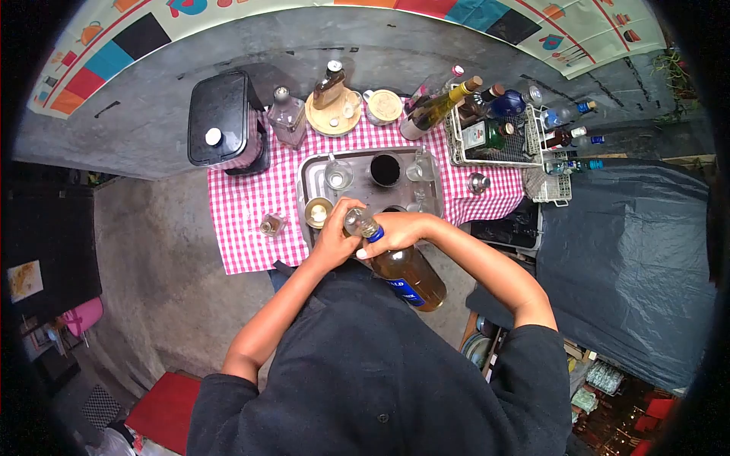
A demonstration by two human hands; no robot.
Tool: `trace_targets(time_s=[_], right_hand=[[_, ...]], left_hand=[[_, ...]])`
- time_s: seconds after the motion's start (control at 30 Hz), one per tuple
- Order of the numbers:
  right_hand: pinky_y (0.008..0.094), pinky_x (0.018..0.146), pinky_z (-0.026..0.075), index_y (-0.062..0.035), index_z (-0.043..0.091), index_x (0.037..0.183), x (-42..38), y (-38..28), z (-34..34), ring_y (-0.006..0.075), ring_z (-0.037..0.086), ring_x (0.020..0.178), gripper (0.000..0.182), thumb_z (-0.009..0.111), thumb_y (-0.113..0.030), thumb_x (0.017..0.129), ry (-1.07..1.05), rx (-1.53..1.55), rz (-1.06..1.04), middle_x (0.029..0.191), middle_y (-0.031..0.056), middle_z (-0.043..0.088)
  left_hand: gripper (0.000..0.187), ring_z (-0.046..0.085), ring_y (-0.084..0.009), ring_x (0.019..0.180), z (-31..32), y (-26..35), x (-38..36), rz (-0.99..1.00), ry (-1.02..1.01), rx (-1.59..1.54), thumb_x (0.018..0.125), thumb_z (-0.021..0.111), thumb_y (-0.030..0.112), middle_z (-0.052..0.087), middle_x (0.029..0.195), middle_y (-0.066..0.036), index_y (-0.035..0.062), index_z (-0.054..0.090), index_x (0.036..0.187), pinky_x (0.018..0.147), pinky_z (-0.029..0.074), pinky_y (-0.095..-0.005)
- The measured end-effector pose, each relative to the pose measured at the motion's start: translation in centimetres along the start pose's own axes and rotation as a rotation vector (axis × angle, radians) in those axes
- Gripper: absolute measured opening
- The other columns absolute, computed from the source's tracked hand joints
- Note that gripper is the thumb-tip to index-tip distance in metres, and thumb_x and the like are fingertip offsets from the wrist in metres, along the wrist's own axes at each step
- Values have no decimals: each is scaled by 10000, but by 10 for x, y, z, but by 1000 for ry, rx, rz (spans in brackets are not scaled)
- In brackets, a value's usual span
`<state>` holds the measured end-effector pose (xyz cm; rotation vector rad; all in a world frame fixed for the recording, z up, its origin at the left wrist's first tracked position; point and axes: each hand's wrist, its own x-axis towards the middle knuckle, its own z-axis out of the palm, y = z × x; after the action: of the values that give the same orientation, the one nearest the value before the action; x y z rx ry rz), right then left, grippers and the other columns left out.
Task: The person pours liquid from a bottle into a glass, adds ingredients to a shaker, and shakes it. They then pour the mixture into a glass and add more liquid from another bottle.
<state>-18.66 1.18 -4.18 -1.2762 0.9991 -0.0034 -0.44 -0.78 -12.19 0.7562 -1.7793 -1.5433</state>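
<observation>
My right hand (397,230) is closed around the neck of a large bottle (411,275) of brown liquid with a blue label. The bottle is tilted, its mouth end toward my left. My left hand (334,242) is closed around a small clear glass (357,221) at the bottle's mouth; whether liquid flows cannot be made out. Beyond my hands lies a grey tray (303,176). It carries a glass of dark liquid (385,169), a clear glass mug (338,178), another clear glass (420,167) and a small bowl (318,211). A further dark glass is partly hidden behind my right hand.
On the checkered cloth (243,243) stand a black bin-like container (220,118), a square glass bottle (287,118), a wooden plate (318,121) with a brown bottle, and a small bottle (270,225). At right, a white wire basket (496,161) holds several bottles beside a tall wine bottle (433,112).
</observation>
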Motion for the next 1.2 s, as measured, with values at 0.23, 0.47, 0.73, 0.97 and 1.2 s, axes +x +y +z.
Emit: trace_targets(time_s=[0.23,0.47,0.73,0.97,1.2], right_hand=[[313,742,518,-47,729,889,-1,-4,-1,154,671,787,424,671,-467,904,-39,97,-18,824,51,714],[314,766,516,-17,652,953,2,2,-3,154,657,824,435,672,-450,917,-97,148,15,873,51,694],[314,768,522,-28,720,905,4,17,1,155,674,816,416,667,-441,915,-43,188,-6,858,56,721],[319,752,513,-23,680,922,6,27,1,159,663,811,459,682,-482,898,-55,130,16,850,50,699],[319,750,515,-23,680,937,6,29,4,160,663,804,459,681,-480,899,-50,191,22,849,48,698]], left_hand=[[397,580,-239,1018,0,0,-2,-46,-18,-19,737,612,-35,548,1037,-113,18,520,1120,897,456,-337],[383,576,-216,1013,7,-11,-4,-76,-10,-96,762,602,-45,548,1036,-100,26,514,1128,905,455,-325],[411,560,-168,1023,8,-8,-3,-161,-54,-171,759,582,-58,546,1046,-84,29,493,1151,904,456,-305],[412,564,-177,1026,10,-9,-3,-133,-50,-143,756,584,-55,546,1057,-87,28,490,1148,910,455,-307],[407,592,-201,999,12,-7,-5,-157,-32,-115,761,619,-31,582,1041,-105,38,496,1143,890,471,-328]])
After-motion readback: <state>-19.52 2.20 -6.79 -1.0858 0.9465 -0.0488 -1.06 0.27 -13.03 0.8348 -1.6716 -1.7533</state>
